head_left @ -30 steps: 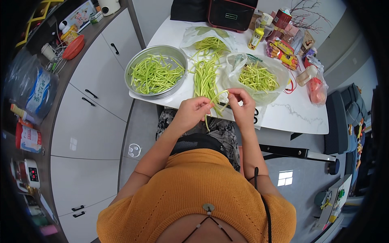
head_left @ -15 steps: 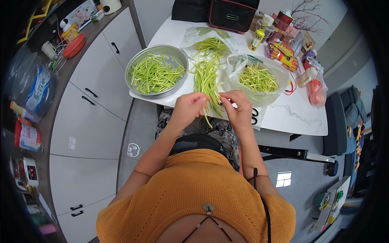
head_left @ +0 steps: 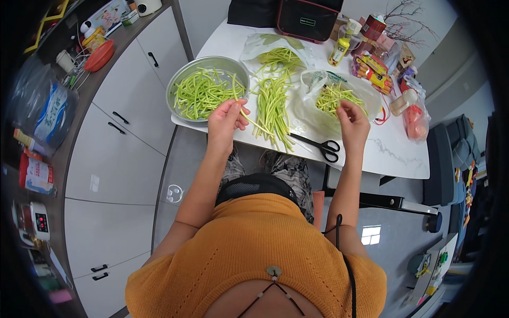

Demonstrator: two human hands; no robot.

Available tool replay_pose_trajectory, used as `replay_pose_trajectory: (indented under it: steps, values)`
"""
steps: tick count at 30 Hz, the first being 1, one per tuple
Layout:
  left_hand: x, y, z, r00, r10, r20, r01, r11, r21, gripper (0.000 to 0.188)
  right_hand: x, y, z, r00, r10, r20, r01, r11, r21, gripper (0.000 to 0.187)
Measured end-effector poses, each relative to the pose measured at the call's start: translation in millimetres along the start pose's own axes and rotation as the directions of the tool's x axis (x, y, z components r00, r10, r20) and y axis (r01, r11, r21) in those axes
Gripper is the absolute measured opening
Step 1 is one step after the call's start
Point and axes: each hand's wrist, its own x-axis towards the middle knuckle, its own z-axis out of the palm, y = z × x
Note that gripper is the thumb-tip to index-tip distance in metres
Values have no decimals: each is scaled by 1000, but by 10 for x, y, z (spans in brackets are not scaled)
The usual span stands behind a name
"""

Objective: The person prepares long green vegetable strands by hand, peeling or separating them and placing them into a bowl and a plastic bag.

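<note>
Head view is looking down on a person in a ribbed orange knit top sitting at a smooth white table [head_left: 392, 153] with faint grey veining. The left hand [head_left: 225, 119] is pinching a slim green bean [head_left: 248, 117] between thumb and fingertips, right at the near rim of a round metal bowl [head_left: 183, 82]; the bean is sticking out rightward and slightly toward the person, over the table edge. The bowl, dull and brushed, is holding a tangle of short trimmed bean pieces [head_left: 204, 93]. Just right of that hand, a loose heap of long untrimmed beans [head_left: 273, 103] is lying straight on the tabletop, thin and stringy, running away from the person toward a crinkled clear plastic bag [head_left: 260, 45] at the far side.

The right hand [head_left: 352, 119] is hovering at the near edge of a second, glossy translucent bag [head_left: 313, 106] that is holding paler yellow-green bean scraps [head_left: 334, 98]; its fingers are drawn together, but whether they are gripping anything is too small to tell. Black-handled scissors [head_left: 321, 147] are lying flat between the two hands, near the table's front edge, blades pointing left. A yellow squeeze bottle [head_left: 341, 47] and bright snack packets [head_left: 374, 69] are crowding the far right corner.
</note>
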Motion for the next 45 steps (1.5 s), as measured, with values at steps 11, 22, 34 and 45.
replay_pose_trajectory:
  steps: [11,22,34,45]
  values:
    - [-108,-59,178,991,-54,122,46,996,71,21,-357,-216,383,886,-90,454,82,996,37,13]
    - [-146,-115,222,983,-83,163,67,993,99,22,-525,-334,596,707,94,701,-141,990,9,17]
    - [-142,150,302,645,560,519,-557,-120,822,33,-449,-392,465,752,42,658,15,997,-81,16]
    - [-213,-38,239,760,464,454,-594,214,776,15,-445,-269,402,885,111,453,-239,942,235,11]
